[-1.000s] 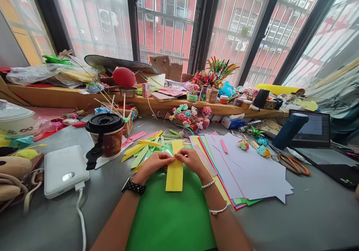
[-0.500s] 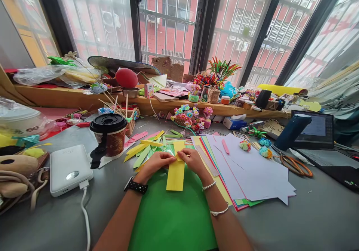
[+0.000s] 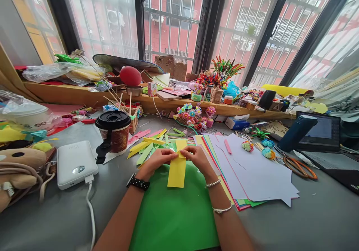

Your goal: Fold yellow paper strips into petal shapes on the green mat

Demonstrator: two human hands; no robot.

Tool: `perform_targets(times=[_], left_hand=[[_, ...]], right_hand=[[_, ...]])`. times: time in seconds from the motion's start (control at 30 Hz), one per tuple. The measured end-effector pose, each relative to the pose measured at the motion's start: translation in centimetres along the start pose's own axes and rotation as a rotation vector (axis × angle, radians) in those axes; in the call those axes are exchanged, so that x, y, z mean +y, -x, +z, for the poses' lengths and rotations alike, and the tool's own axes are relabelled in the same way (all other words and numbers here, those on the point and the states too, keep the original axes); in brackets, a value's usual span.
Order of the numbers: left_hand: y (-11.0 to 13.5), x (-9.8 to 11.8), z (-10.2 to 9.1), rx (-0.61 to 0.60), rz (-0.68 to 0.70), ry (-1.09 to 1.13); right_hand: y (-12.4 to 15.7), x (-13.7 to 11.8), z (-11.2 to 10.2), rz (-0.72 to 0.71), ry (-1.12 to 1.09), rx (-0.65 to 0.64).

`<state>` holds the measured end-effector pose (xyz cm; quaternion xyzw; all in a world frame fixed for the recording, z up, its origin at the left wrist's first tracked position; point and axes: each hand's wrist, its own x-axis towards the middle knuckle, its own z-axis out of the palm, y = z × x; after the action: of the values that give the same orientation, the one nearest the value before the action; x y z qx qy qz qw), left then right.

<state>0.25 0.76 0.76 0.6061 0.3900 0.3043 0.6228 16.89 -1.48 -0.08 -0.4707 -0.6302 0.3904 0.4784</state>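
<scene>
A yellow paper strip (image 3: 177, 173) is held upright between my hands, one end pointing toward me and the other away. My left hand (image 3: 160, 160) pinches its left edge near the middle. From the other side my right hand (image 3: 195, 158) pinches the same spot, fingertips almost meeting the left ones. Whether the paper is creased under the fingers is hidden. Beneath lies a green sheet or mat (image 3: 174, 213). Just beyond my left hand is a loose pile of yellow and green paper strips (image 3: 147, 146).
Right of my hands lies a stack of coloured and white paper (image 3: 252, 172), with scissors (image 3: 298, 167) and a laptop (image 3: 322, 131) farther out. To the left stand a lidded coffee cup (image 3: 114, 133) and a white power bank (image 3: 77, 165) with its cable. Craft flowers (image 3: 192, 116) sit ahead.
The whole view has shifted slightly, so things appear a little to the right. Both hands still pinch the yellow strip, their fingertips now closer together at its middle.
</scene>
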Motion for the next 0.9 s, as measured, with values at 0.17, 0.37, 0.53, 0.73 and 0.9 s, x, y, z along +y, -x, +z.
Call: perform_targets(times=[0.17, 0.37, 0.53, 0.73, 0.9], left_hand=[[-0.09, -0.05, 0.38, -0.001, 0.011, -0.058], [0.09, 0.04, 0.53, -0.020, -0.008, -0.016], [-0.08, -0.07, 0.22, -0.065, -0.084, 0.122], [-0.09, 0.17, -0.06, -0.137, -0.176, 0.234], [0.13, 0.50, -0.05, -0.129, -0.182, 0.243]], right_hand=[[-0.05, 0.07, 0.36, -0.039, 0.051, 0.081], [0.00, -0.01, 0.53, -0.060, 0.043, 0.082], [0.00, -0.08, 0.56, -0.088, 0.025, 0.068], [0.02, -0.16, 0.63, -0.092, 0.004, 0.075], [0.00, -0.17, 0.86, -0.110, 0.018, 0.099]])
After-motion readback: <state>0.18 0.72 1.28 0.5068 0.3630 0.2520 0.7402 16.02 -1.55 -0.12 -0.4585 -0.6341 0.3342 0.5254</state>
